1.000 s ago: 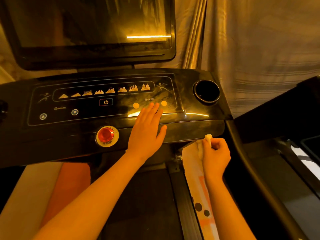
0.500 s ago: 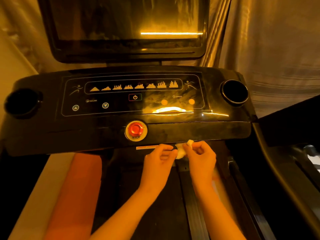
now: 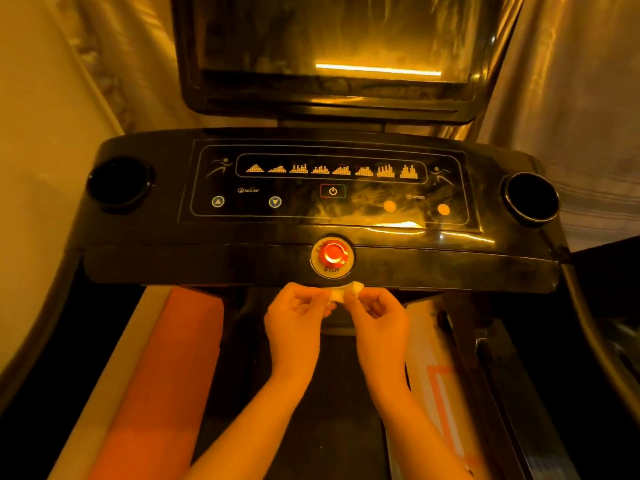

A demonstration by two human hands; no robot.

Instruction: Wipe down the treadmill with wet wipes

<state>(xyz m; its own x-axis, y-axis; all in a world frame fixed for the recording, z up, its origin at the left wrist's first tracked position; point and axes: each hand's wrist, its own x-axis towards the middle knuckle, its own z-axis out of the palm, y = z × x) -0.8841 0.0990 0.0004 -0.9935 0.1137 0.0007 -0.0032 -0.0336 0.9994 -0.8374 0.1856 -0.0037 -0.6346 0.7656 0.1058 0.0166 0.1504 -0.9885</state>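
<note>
Wet wipe (image 3: 346,292), a small bunched white wad, sits pinched between the fingertips of the left hand (image 3: 298,317) and the right hand (image 3: 375,317), which meet close together over it. Just above the hands is the red stop button (image 3: 333,254) on the front edge of the treadmill console (image 3: 242,237). A left cup holder (image 3: 119,181) and a right cup holder (image 3: 530,197) lie well out beyond each hand. Farther above stands the dark screen (image 3: 329,46); beneath the wrists runs the belt (image 3: 332,410).

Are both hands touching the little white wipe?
Touching. The head view shows the left hand and the right hand each pinching a side of the crumpled wipe held between them.
</note>
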